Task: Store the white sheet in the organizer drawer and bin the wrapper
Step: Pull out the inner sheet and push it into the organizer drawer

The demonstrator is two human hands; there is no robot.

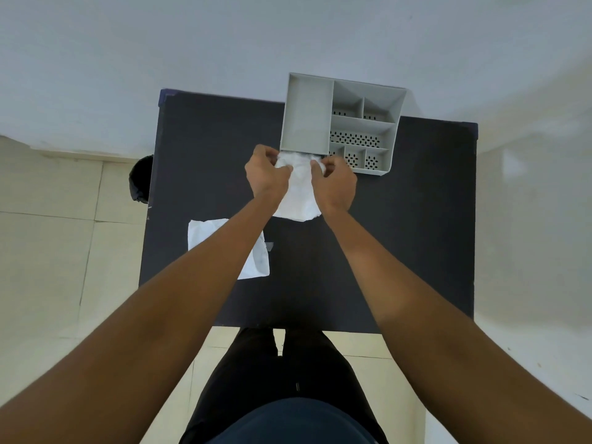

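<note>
Head view: both hands meet at the near edge of the grey organizer [341, 123] on the dark worktop [416, 219]. The left hand [266, 174] and right hand [336, 184] each pinch a far corner of the white sheet [299, 193], fingers closed on it. The sheet lies between the hands, its far end touching the organizer's front at the wide left compartment, its near end trailing on the worktop toward the person. The wrapper [256, 261], white and crinkled, lies flat on the worktop nearer the person, partly under the left forearm. A dark bin [139, 179] stands on the floor beside the worktop's left edge.
</note>
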